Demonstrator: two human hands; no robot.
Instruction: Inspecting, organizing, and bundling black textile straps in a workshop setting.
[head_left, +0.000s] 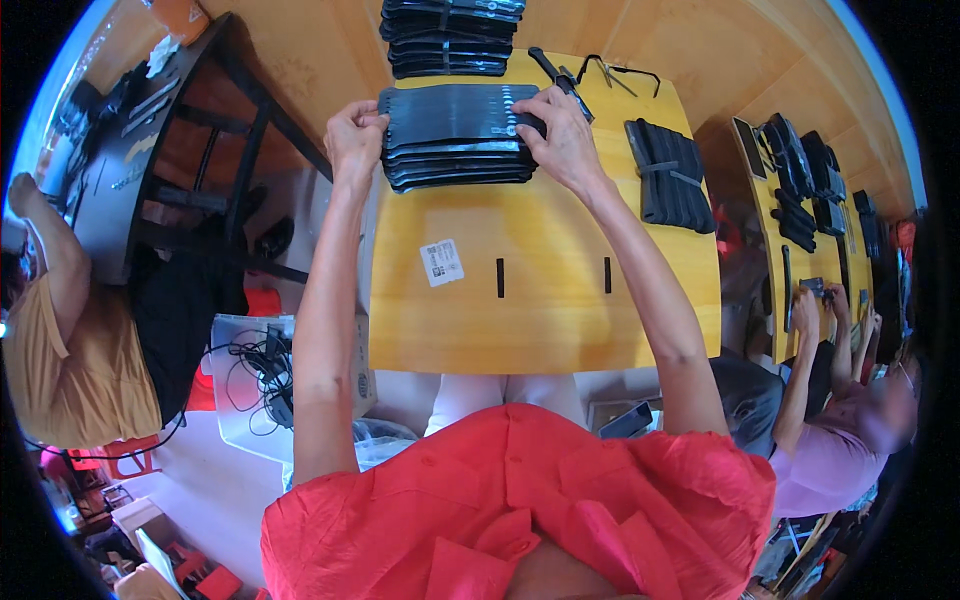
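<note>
Head view: stack of flat black sleeves (455,135) at far edge of yellow table (545,300). Left hand (355,135) fisted, gripping stack's left end. Right hand (562,135) spread on top, fingers curled over right end. Step appears to be squaring stack; next move likely calls for even two-sided pressure. Bundled stack (672,172) lies right.

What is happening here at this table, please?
A person in a red top is seated at a yellow wooden table and handles a stack of flat black pieces. The left hand grips the stack's left edge, and the right hand presses on its right end. A second black stack lies farther back, a strapped bundle to the right, and a white label nearer the person. Another person works at the next table.
</note>
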